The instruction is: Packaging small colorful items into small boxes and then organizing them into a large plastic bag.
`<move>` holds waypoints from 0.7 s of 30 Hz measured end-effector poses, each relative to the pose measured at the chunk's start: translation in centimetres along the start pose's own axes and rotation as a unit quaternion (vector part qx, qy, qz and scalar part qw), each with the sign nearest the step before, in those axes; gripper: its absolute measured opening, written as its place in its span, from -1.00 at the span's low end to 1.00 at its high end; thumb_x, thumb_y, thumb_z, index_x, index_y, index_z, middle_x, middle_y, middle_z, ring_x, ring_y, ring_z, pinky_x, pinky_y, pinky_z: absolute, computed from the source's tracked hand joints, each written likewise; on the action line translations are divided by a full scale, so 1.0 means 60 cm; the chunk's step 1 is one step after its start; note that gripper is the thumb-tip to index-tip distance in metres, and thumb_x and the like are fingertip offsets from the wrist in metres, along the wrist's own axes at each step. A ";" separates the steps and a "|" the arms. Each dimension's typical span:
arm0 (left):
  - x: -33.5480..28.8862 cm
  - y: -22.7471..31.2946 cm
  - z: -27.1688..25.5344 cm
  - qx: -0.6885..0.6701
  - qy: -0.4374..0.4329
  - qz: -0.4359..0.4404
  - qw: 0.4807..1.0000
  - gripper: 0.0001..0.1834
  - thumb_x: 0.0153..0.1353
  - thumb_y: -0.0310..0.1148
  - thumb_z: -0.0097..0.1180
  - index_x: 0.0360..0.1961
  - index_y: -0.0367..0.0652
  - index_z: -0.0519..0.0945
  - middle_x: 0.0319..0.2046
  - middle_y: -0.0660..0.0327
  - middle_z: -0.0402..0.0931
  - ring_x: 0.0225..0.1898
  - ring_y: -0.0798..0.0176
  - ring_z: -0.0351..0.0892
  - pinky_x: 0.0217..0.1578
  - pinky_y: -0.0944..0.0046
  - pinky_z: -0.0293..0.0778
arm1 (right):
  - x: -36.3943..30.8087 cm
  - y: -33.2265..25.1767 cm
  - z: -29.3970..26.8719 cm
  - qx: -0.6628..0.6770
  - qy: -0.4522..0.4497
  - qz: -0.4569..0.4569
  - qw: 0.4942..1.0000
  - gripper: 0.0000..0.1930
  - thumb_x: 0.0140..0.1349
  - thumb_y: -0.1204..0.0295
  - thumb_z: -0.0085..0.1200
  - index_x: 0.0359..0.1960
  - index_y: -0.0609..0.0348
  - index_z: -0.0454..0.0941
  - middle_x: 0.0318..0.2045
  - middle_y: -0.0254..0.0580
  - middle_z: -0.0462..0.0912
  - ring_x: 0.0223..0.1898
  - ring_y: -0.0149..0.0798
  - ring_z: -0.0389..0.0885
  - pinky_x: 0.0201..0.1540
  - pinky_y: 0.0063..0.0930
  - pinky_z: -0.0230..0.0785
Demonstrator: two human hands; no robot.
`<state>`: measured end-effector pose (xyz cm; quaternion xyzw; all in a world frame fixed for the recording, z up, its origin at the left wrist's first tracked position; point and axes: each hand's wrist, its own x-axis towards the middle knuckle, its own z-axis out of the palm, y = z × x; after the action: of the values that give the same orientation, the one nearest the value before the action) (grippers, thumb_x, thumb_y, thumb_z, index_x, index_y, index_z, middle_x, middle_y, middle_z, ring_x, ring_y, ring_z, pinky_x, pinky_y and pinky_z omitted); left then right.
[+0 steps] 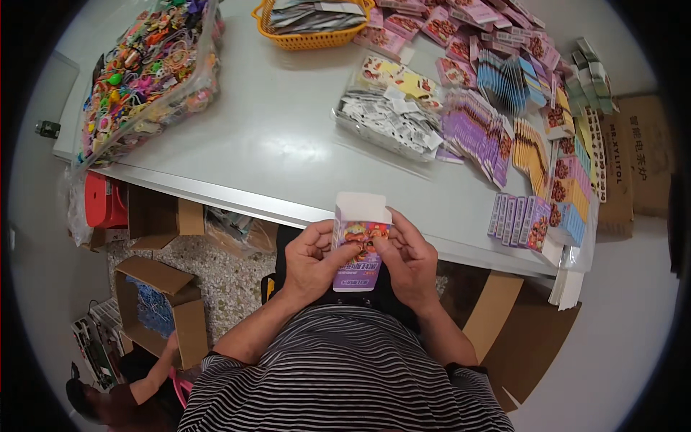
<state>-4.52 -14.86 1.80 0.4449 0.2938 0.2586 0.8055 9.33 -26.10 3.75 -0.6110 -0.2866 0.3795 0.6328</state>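
Observation:
A small purple printed carton (355, 271) is held upright in front of my body, near the table's front edge. Its white top flap (362, 207) stands raised. My left hand (309, 261) grips the carton's left side, thumb on the printed face. On the other side, my right hand (407, 261) grips the right edge with its thumb also on the face. What the carton holds inside is hidden from me. Beyond it on the table lies a clear tray (392, 160) heaped with small white packets (392, 119).
Fanned purple cartons (475, 133), blue cards (507, 81) and pink boxes (439, 27) crowd the right side. A yellow basket (311, 39) of sachets stands far back; a bag of colourful trinkets (151, 79) lies left. Below left, another person's arm (157, 374) reaches to a cardboard box (188, 324).

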 end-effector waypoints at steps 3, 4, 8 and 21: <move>-0.001 -0.008 -0.016 -0.036 -0.011 -0.015 0.999 -0.64 0.28 -0.64 0.24 0.08 -0.45 0.48 -0.15 -0.05 0.71 -0.19 0.28 0.73 -0.13 0.34 0.67 | -0.009 0.015 -0.003 -0.048 0.010 0.027 0.998 -0.48 0.43 0.62 0.04 0.39 0.48 0.25 -0.03 -0.03 0.68 -0.08 -0.41 0.66 0.01 -0.59 0.51; -0.002 -0.010 -0.018 -0.012 -0.007 -0.022 1.000 -0.66 0.29 -0.65 0.23 0.06 -0.44 0.48 -0.15 -0.05 0.71 -0.17 0.28 0.73 -0.13 0.34 0.67 | -0.012 0.022 -0.004 -0.048 0.012 0.031 0.998 -0.48 0.43 0.62 0.04 0.39 0.48 0.25 -0.03 -0.03 0.68 -0.08 -0.41 0.66 0.01 -0.59 0.51; -0.005 -0.024 -0.016 0.005 0.003 -0.002 1.000 -0.59 0.30 -0.66 0.21 0.14 -0.40 0.41 -0.14 -0.06 0.69 -0.14 0.26 0.72 -0.11 0.34 0.67 | -0.016 0.036 0.008 -0.004 0.049 0.028 0.998 -0.49 0.43 0.62 0.04 0.37 0.48 0.26 -0.07 -0.07 0.70 -0.12 -0.43 0.68 -0.01 -0.60 0.53; -0.034 -0.024 -0.046 0.150 -0.082 0.093 0.981 -0.41 0.38 -0.63 0.13 0.40 -0.37 0.27 0.07 -0.04 0.58 -0.01 0.26 0.66 0.00 0.35 0.59 | -0.025 0.074 -0.002 -0.077 0.005 -0.156 0.985 -0.46 0.29 0.62 0.23 0.32 0.28 0.40 -0.24 -0.13 0.64 -0.21 -0.39 0.66 -0.19 -0.52 0.55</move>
<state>-7.65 -15.39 -0.16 0.6056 0.2198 0.2484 0.7234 8.02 -27.58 -0.48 -0.6077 -0.4036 0.2502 0.6366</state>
